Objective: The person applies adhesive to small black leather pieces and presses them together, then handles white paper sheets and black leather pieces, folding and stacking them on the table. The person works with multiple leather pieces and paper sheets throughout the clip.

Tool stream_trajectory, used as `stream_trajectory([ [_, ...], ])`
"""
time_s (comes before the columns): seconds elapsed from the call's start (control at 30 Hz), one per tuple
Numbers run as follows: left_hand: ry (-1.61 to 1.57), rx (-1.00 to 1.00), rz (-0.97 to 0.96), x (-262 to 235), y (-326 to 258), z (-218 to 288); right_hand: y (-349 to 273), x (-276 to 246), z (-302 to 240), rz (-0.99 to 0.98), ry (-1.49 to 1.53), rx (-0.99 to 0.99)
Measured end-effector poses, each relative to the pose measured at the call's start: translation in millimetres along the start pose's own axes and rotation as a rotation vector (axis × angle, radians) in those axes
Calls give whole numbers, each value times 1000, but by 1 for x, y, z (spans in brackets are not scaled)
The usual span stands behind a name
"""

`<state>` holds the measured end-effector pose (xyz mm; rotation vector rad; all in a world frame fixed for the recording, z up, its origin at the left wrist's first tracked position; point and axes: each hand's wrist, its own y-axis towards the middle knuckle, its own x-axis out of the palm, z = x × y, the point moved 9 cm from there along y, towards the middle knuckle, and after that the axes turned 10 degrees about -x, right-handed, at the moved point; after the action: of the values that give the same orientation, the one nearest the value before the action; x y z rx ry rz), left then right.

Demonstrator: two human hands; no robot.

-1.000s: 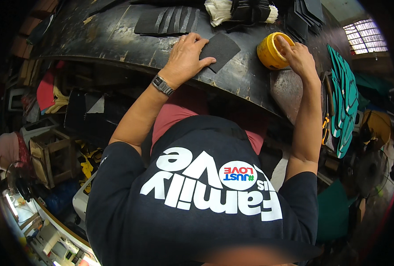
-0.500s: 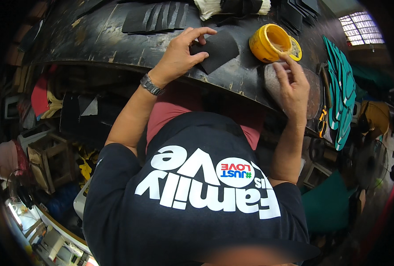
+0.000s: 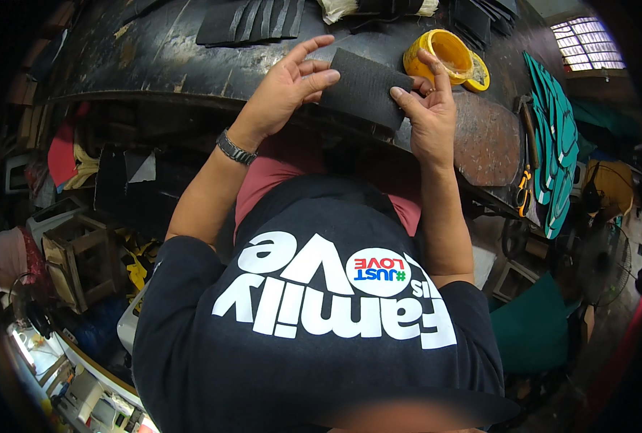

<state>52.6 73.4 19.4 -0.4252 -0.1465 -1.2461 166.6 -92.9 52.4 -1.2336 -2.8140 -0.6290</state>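
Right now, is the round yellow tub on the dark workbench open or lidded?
Open. The round yellow tub shows its hollow inside, and a yellow lid lies beside it on the dark workbench.

A dark, scuffed tabletop (image 3: 155,65) carries a yellow tub (image 3: 440,54) at about one o'clock, its yellow lid (image 3: 478,74) touching it, and a fan of black strips (image 3: 252,20) at twelve.
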Motion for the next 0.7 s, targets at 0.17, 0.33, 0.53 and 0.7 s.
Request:
stream_trajectory([
  [0.17, 94, 129, -66, 1, -3, -4, -6, -6, 11, 25, -24, 15],
  [0.33, 102, 197, 25, -6, 1, -4, -9, -9, 16, 42, -88, 34],
  [0.53, 65, 191, -2, 6, -4, -11, -15, -14, 18, 126, -149, -33],
  [0.7, 33, 96, -21, 4, -2, -18, -18, -12, 26, 173, -79, -1],
])
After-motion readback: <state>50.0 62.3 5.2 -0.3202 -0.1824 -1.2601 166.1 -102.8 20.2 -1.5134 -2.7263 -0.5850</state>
